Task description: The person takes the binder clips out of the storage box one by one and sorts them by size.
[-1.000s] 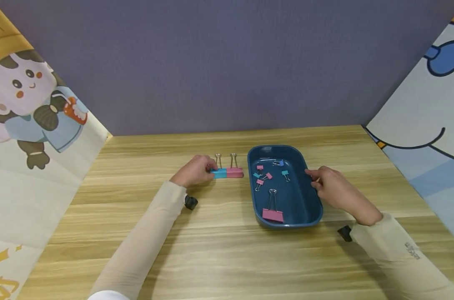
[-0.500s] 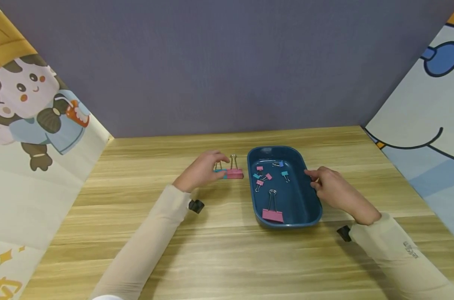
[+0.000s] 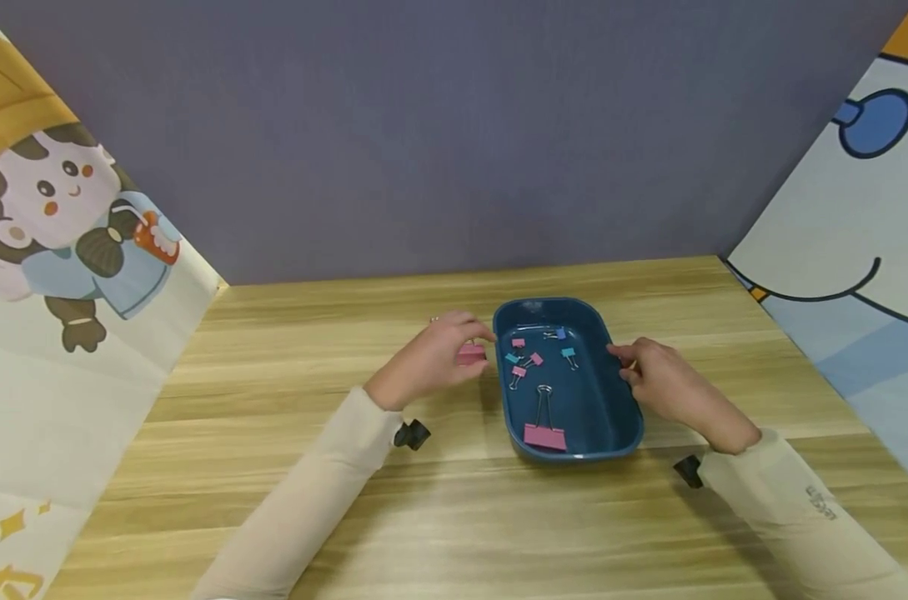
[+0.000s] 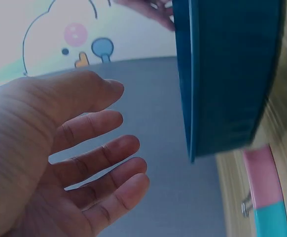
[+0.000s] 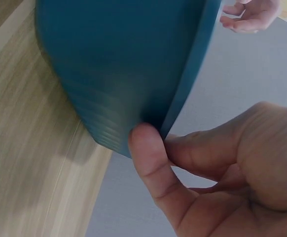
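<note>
My left hand (image 3: 427, 360) hovers over two large binder clips standing side by side on the table, its fingers spread and holding nothing. The pink binder clip (image 3: 470, 355) shows between its thumb and fingers. Most of the teal binder clip (image 4: 271, 221) is hidden in the head view, but it appears in the left wrist view, butted against the pink one. At the right side of a dark blue plastic tray (image 3: 581, 457), my right hand (image 3: 659, 382) pinches the rim between thumb and finger. Inside the tray lie a large pink binder clip (image 3: 545, 437) and several small ones, including a teal clip (image 3: 569, 354).
The wood-grain table (image 3: 311, 333) ends at a grey-purple panel (image 3: 454, 142) behind. Cartoon-printed panels (image 3: 86, 233) flank it on both sides. The tray's left wall stands just right of the left hand and the large clips.
The left hand has let go of the teal binder clip and moved right, over the pink one. The right hand has kept its grip on the tray rim.
</note>
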